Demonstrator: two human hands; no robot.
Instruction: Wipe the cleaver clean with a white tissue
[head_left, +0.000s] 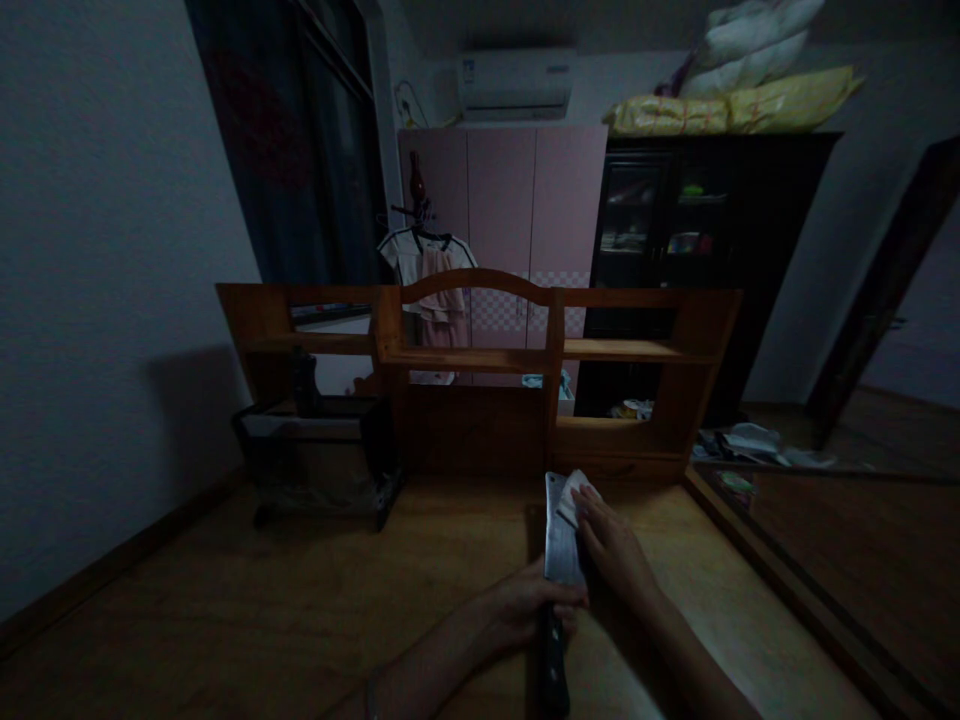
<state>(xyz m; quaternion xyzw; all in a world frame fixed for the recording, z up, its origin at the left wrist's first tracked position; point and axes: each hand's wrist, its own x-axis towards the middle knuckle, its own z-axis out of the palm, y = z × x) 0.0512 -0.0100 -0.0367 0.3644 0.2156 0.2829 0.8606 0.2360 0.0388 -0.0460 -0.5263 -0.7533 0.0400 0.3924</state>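
Note:
A cleaver (561, 550) with a broad metal blade and a black riveted handle points away from me over the wooden tabletop (360, 610). My left hand (525, 600) is closed around it where blade meets handle, and the handle's end sticks out toward me. Against the upper right of the blade, my right hand (611, 540) presses a small folded white cloth (571, 500). Part of the blade's far end is hidden under the cloth and fingers.
A wooden shelf unit (472, 360) spans the table's back. At left stands a dark-framed box (315, 450) with a dark object (304, 385) on top. Beyond are a pink wardrobe (501, 200), hanging clothes (431, 270) and a dark cabinet (705, 230). A raised wooden edge (757, 560) runs along the right.

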